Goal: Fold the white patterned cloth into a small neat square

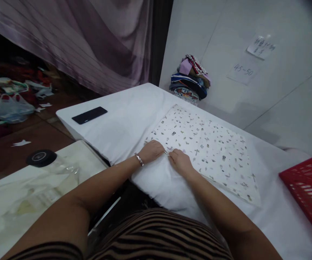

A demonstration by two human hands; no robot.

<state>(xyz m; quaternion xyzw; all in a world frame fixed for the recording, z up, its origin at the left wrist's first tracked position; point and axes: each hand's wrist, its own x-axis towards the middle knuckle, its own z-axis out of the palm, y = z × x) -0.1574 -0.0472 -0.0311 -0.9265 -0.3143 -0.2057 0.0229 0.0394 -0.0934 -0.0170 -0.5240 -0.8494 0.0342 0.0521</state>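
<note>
A white cloth with small printed figures (210,148) lies flat on the white-covered table (128,119). My left hand (152,151) and my right hand (181,161) sit close together at the cloth's near corner. Both pinch its edge with closed fingers, fingertips almost touching. A bracelet circles my left wrist.
A black phone (89,115) lies near the table's far left corner. A stack of folded coloured cloths (190,79) stands at the back against the wall. A red plastic basket (309,187) is at the right edge. A clear bottle with a black cap (47,162) lies on a lower surface to the left.
</note>
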